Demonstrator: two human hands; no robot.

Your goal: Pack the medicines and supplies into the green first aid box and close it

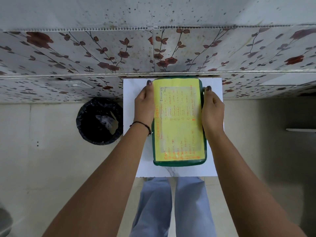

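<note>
The green first aid box (179, 162) lies flat on a small white table (212, 166), lid down. A yellow handwritten contents sheet (179, 120) covers its top. My left hand (145, 105) grips the box's left side, fingers wrapped over the edge near the far corner. My right hand (212, 110) grips the right side, one finger by a small grey handle or loop at the far right corner. No medicines or supplies are visible outside the box.
A round bin lined with a black bag (100, 121) stands on the floor left of the table. A floral-patterned wall (102, 53) runs right behind the table. My legs in blue trousers (172, 207) are below the table's near edge.
</note>
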